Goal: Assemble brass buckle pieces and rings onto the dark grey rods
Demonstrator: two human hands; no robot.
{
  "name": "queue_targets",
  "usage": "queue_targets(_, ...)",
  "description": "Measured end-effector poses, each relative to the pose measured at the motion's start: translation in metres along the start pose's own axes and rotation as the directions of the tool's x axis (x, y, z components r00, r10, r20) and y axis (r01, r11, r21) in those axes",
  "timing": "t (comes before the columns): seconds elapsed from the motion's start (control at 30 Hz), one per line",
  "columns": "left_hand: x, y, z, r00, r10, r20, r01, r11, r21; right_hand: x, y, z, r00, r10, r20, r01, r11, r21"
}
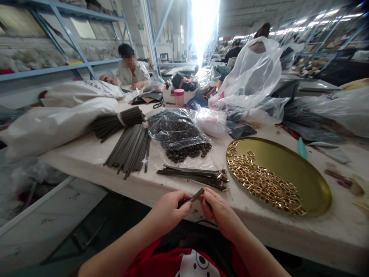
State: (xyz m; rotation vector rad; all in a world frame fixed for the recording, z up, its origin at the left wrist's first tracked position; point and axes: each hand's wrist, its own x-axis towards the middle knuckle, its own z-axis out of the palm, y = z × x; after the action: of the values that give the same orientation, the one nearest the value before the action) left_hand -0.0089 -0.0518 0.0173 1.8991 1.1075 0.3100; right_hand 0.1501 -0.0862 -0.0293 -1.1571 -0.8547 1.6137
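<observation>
My left hand and my right hand meet at the table's front edge, both pinched on one dark strap that runs between their fingertips. Whether a buckle is in my right fingers is hidden. Just beyond my hands lies a small pile of finished straps with gold buckles. To the right sits a round gold tray with several loose gold buckles heaped along its near side. Loose dark straps lie fanned at the left, and a tied bundle rests behind them.
A clear bag of small dark parts lies mid-table. White sacks fill the left, clear plastic bags the back right. A pink-lidded cup stands farther back. Another person sits at the far end. Blue shelving lines the left.
</observation>
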Motion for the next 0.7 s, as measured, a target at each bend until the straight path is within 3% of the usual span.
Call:
queue_targets(0.17,0.008,-0.005,0.001,0.999,-0.040,-0.017,0.041,0.999,0.010,0.010,0.007,-0.001,0.998,0.061,-0.013,-0.061,0.998,0.009)
queue_targets(0.23,0.013,-0.006,0.002,0.998,-0.055,0.002,0.055,0.997,-0.059,0.014,0.007,-0.003,0.991,0.136,0.013,-0.136,0.987,0.086)
queue_targets(0.3,0.017,-0.007,0.003,0.995,-0.080,0.056,0.090,0.975,-0.204,0.018,0.006,-0.006,0.970,0.226,0.095,-0.242,0.945,0.220)
queue_targets(0.4,0.023,-0.010,0.003,0.961,-0.177,0.212,0.257,0.856,-0.448,0.023,0.007,-0.010,0.940,0.290,0.180,-0.337,0.878,0.340)
queue_targets(0.47,0.027,-0.011,0.002,0.921,-0.220,0.322,0.368,0.763,-0.531,0.026,0.009,-0.011,0.939,0.302,0.167,-0.343,0.869,0.357)
queue_targets(0.53,0.031,-0.014,0.001,0.902,-0.227,0.367,0.406,0.736,-0.542,0.029,0.009,-0.011,0.948,0.300,0.104,-0.317,0.871,0.376)
queue_targets(0.7,0.039,-0.025,-0.001,0.934,-0.289,0.208,0.354,0.819,-0.451,0.035,0.003,-0.012,0.960,0.277,0.032,-0.252,0.813,0.525)
